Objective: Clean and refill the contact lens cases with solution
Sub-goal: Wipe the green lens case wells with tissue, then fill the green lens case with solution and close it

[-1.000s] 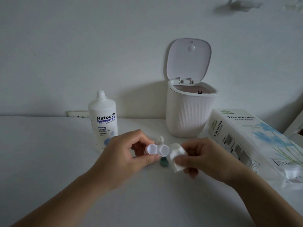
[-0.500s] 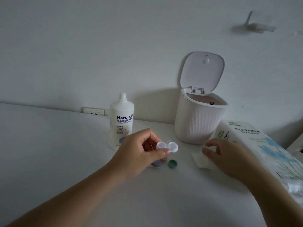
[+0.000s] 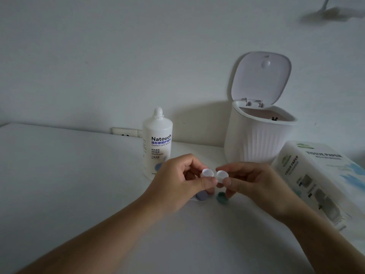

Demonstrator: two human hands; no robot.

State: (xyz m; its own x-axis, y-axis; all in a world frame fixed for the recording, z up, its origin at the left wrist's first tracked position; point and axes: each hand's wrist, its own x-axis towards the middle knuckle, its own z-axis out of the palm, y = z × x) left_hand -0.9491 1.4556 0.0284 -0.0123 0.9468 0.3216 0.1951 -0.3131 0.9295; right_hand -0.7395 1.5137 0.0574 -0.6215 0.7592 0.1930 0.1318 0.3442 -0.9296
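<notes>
Both hands hold one small thing between them: the left hand (image 3: 178, 181) pinches the left well of the white contact lens case (image 3: 214, 175) between thumb and curled fingers, and the right hand (image 3: 251, 182) pinches the right well the same way, so the case hangs just above the white table (image 3: 69, 175), both wells open and facing up. Its two caps lie loose on the table right under the hands, the lilac cap (image 3: 201, 195) partly hidden by the left thumb and the green cap (image 3: 221, 197) just beside it. The risk, as I judge it, is a slip: the grip is on the fingertips only, so the case could tip or drop onto the caps. A lowered knuckle could also roll a cap away. The Natouch solution bottle (image 3: 157, 143) stands upright just behind the left hand, near enough to be knocked over. Both forearms reach in low from the bottom corners, wrists nearly level.
</notes>
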